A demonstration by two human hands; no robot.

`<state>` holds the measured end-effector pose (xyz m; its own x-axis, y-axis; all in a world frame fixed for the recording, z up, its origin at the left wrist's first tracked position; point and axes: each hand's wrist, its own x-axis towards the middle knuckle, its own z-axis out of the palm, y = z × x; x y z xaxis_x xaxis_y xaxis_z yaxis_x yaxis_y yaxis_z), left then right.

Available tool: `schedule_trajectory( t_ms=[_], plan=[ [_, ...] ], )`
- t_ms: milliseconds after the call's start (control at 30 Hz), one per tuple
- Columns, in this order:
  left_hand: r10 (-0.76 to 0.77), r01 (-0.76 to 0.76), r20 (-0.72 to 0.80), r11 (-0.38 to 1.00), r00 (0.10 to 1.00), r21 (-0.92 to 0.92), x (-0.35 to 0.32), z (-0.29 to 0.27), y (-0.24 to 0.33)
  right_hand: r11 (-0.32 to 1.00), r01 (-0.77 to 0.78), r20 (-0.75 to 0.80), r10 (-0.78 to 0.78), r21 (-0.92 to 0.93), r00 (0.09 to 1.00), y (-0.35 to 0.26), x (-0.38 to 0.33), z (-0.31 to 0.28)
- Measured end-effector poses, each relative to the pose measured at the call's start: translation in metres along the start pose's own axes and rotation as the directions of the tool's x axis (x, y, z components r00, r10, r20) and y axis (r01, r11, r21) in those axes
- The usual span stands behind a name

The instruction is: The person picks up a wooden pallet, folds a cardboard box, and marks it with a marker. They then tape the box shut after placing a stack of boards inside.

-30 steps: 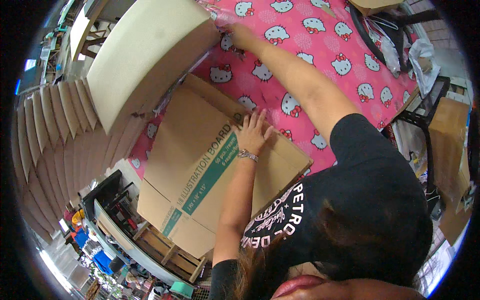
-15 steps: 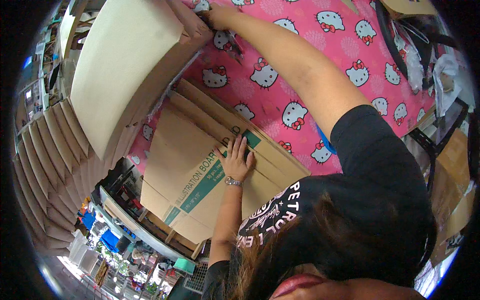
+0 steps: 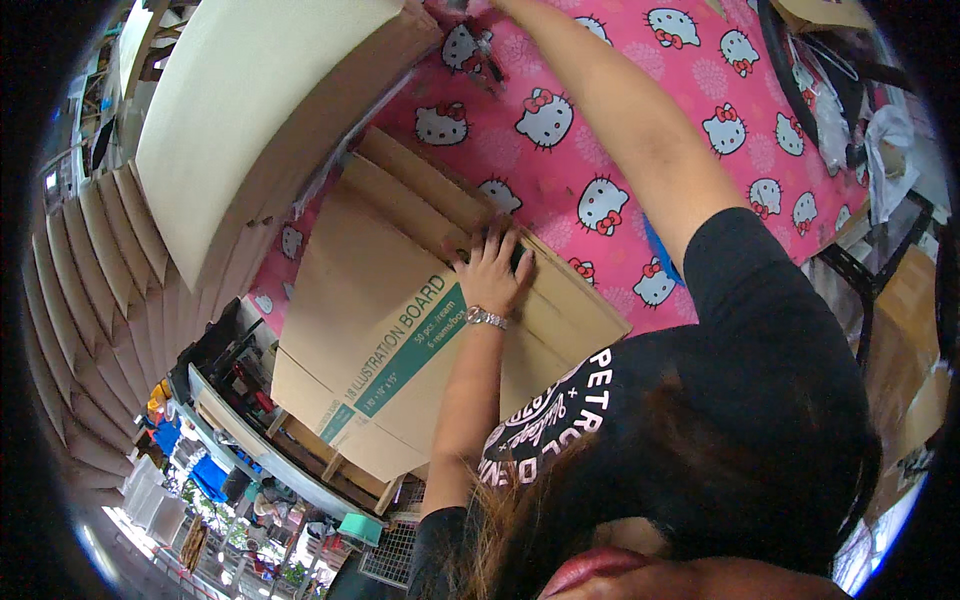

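Head view, left hand [image 3: 490, 272] on flat cardboard [image 3: 352, 262]

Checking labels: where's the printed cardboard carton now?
Head view, just left of centre: the printed carton lies over the pink patterned cover, under the left hand.

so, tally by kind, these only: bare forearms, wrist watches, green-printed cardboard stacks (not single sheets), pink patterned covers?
Forearms, left and right: 2
Watch: 1
Green-printed stack: 1
Pink cover: 1
Total: 5
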<state>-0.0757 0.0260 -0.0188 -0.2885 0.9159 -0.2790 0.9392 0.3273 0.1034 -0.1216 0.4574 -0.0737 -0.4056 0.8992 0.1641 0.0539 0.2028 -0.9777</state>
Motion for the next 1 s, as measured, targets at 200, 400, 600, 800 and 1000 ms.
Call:
schedule_trajectory(
  t_ms=[200,400,600,800,1000],
  plan=[
    [0.095,-0.086,-0.17,0.994,0.981,0.06,-0.001,0.002,-0.005,0.654,-0.419,0.019,0.526,0.629,0.85,-0.055,-0.131,-0.065],
    [0.188,-0.191,-0.203,0.982,0.961,0.006,0.009,-0.002,-0.012,0.206,-0.73,0.318,0.799,0.652,0.51,-0.1,-0.371,-0.023],
    [0.317,-0.318,-0.26,0.947,0.912,0.042,-0.02,0.004,-0.022,0.526,-0.518,0.048,0.669,0.674,0.742,-0.071,-0.419,-0.017],
    [0.227,-0.248,-0.29,0.968,0.93,-0.035,-0.027,0.012,-0.051,0.646,-0.535,0.022,0.627,0.544,0.779,-0.086,-0.418,-0.014],
    [0.022,-0.055,-0.144,0.972,0.989,-0.23,-0.038,0.007,-0.061,0.934,-0.025,0.172,0.091,-0.356,0.981,-0.143,-0.359,0.032]
  ],
)
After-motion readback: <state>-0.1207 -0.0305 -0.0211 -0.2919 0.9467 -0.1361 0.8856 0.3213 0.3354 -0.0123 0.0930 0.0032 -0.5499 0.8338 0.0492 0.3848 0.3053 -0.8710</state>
